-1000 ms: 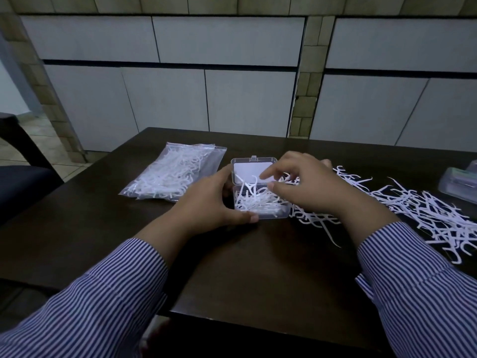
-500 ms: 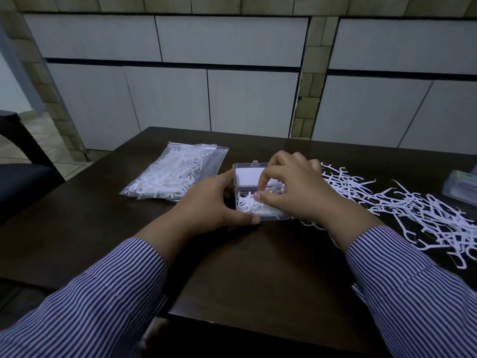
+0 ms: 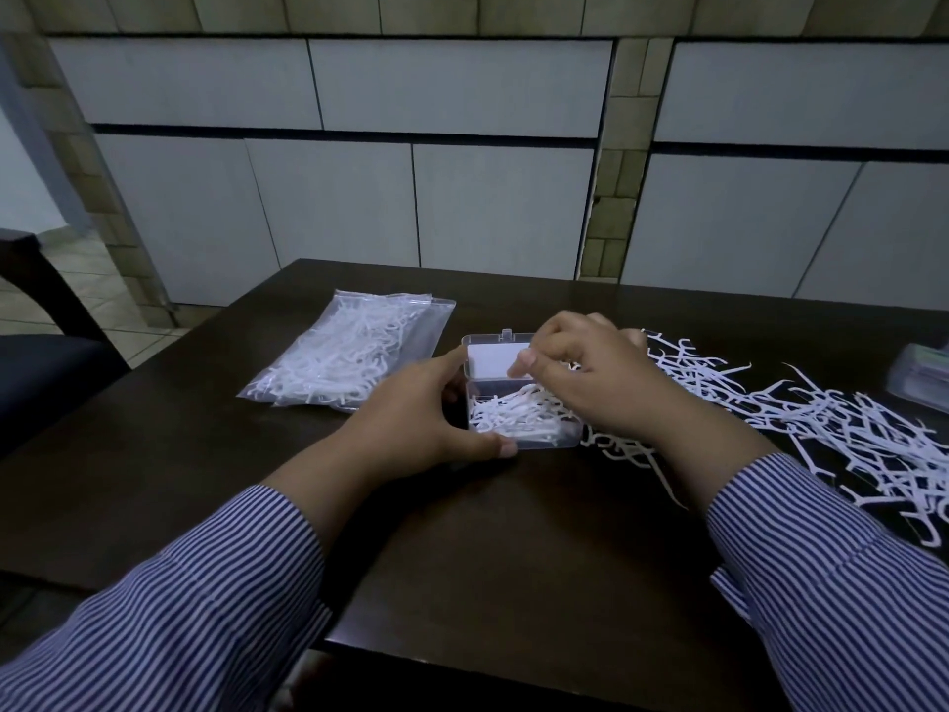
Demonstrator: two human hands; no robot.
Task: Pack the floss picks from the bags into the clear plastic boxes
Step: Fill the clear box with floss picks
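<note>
At bench centre: clear plastic box (image 3: 524, 423) lies open, part-filled with floss picks (image 3: 508, 413) | left hand (image 3: 411, 418) grips its left side, thumb and fingers curled round the wall | right hand (image 3: 590, 382) hovers over it, fingers bent; what they hold, cannot tell | step: filling | next: gather from loose pile (image 3: 821, 418); sealed bag (image 3: 349, 357) untouched.

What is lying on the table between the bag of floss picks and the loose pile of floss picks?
In the head view, the open clear plastic box lies between the bag and the loose pile, with both hands on it.
</note>
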